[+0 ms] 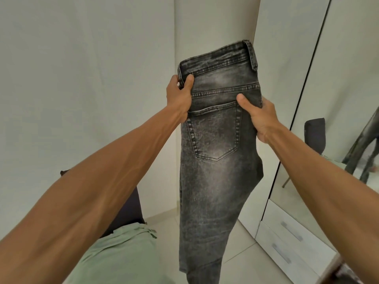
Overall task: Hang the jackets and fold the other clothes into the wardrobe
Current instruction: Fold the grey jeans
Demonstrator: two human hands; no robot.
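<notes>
**Jeans held up, fold half made**

Left hand (179, 93): curled round the left end of the waistband, thumb on the near face, fingers hidden behind the cloth. Right hand (258, 117): clamped on the right edge, lower down, level with the top of the back pocket, thumb lying on the denim.

The washed grey-black denim jeans (215, 181) hang in the air between both hands, in front of a pale wall corner. They look doubled lengthwise, leg on leg, with one back pocket facing the camera. Long axis near vertical: waistband at the top, slanting up toward the right, legs dropping out of view at the bottom edge.

Step, as I judge it: folding the jeans, a non-jacket item. The next move probably calls for bringing the leg ends up to the waistband, or laying the jeans flat first.

Around: a pale green garment (119, 253) near left; a mirrored wardrobe door (338, 99) right, white drawers (291, 240) beneath it.
</notes>
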